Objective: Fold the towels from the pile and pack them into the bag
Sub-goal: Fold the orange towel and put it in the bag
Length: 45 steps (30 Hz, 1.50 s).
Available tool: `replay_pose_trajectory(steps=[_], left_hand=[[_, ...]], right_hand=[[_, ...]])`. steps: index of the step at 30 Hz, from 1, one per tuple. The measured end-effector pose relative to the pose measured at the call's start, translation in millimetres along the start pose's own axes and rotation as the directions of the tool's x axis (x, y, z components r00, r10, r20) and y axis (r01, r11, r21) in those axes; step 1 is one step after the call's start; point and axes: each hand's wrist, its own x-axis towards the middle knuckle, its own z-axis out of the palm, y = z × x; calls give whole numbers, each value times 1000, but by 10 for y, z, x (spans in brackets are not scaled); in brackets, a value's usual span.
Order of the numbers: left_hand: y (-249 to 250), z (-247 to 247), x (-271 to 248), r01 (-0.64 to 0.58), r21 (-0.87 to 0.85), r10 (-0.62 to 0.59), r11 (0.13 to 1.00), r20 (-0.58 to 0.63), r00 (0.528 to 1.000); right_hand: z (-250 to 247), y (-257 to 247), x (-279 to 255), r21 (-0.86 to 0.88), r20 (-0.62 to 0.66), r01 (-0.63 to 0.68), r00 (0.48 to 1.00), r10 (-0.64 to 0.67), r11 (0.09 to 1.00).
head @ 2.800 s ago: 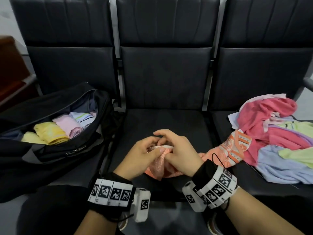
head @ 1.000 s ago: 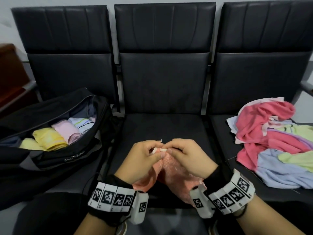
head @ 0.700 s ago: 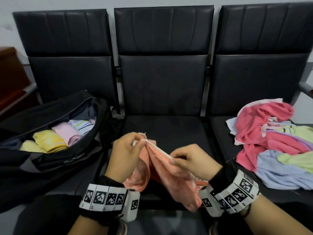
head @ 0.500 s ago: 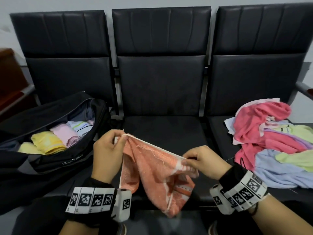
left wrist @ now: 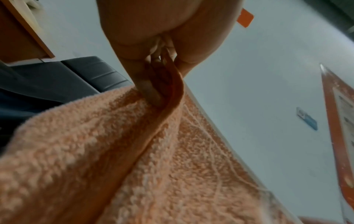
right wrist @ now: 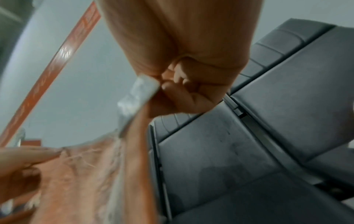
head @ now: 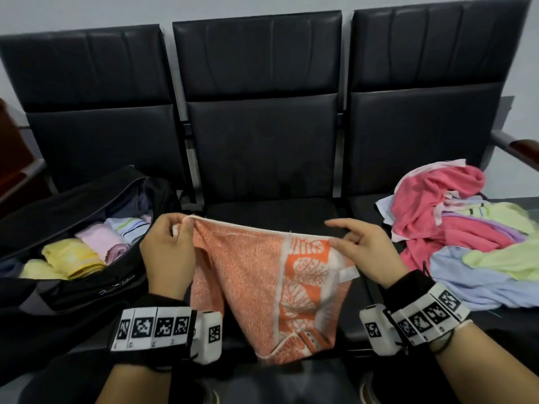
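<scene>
An orange towel (head: 256, 275) with a white leaf-pattern band hangs stretched above the middle seat. My left hand (head: 175, 237) pinches its top left corner, and my right hand (head: 350, 243) pinches the top right corner with the forefinger held out straight. In the left wrist view the orange towel (left wrist: 134, 166) runs down from the left hand's fingers (left wrist: 151, 91). The right wrist view shows my right hand's fingers (right wrist: 172, 86) nipping the towel's white hem (right wrist: 141, 89). The open black bag (head: 73, 287) on the left seat holds several folded towels (head: 73, 258). The towel pile (head: 466, 234) lies on the right seat.
Three black padded chairs stand in a row against a pale wall; the middle seat (head: 268, 214) lies bare behind the towel. A wooden armrest (head: 522, 147) juts out at the far right, and brown furniture (head: 11, 158) stands at the far left.
My hands were bunched together over the crumpled orange towel, then drew apart sideways. The towel now hangs spread between them by its top edge.
</scene>
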Motion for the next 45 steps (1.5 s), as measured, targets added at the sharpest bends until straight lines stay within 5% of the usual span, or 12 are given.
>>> replay_pose_trajectory(steps=[4,6,10,13,16,24,29,38,45], left_hand=[[413,168,84,-120,-108,120,987,-4,993],[577,292,66,-204,-157,223,966,112,968],[612,513,-122,-283,-134,313,950,439,842],[419,551,-275,-225,-113,250,968,560,790],[285,541,-369,-89,-103,134,991,613,779],[394,446,-466,73,-313,145,947,619,772],[408,321,-450,52,-281,146,958,638,756],[458,158,-465,-69,-264,251,962,755,607],[491,197,-545,-256,-159,295,954,661,690]], right_hand=[[-45,-352,24,386,-109,40,994,3,922],[-65,-548,28,510,-92,54,996,-7,859],[-46,-653,-7,582,80,-47,997,0,812],[-10,-533,-98,486,255,-183,965,61,854],[74,-439,-180,320,357,-164,933,42,933],[418,-699,-116,170,193,93,973,-126,981],[563,-755,-101,-24,138,220,967,-215,975],[641,-774,-143,-159,140,253,963,-232,954],[678,-824,-140,-220,147,238,967,-209,946]])
